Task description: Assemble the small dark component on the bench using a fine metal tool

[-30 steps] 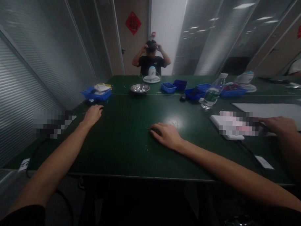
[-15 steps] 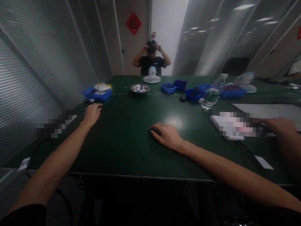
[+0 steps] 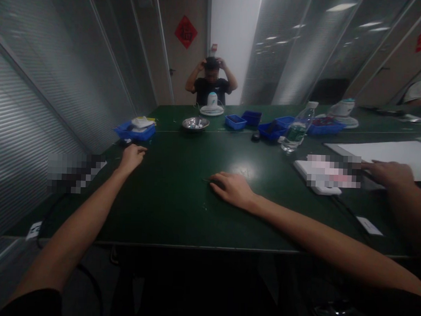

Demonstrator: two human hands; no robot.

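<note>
My left hand [image 3: 131,158] rests low over the left part of the green table [image 3: 167,198], just in front of a blue tray [image 3: 137,131]. Its fingers point forward and to the right, loosely bent and apart, with nothing visible in them. Farther right and nearer to me, my right hand [image 3: 232,188] lies on the tabletop, fingers loosely spread to the left. A thin pale line [image 3: 205,180] shows at its fingertips; I cannot tell whether it is an object or a mark on the table.
A metal bowl [image 3: 195,124] with small white pieces stands ahead. Blue bins [image 3: 235,122], a water bottle [image 3: 297,129] and a white device [image 3: 316,178] sit to the right. Another person's hand [image 3: 391,172] reaches in there. Across the table, a person [image 3: 211,82] raises both hands to the head.
My left hand has shifted slightly right, its fingers a little more stretched. My right hand stays in place. The other person's hand at the right has moved slightly.
</note>
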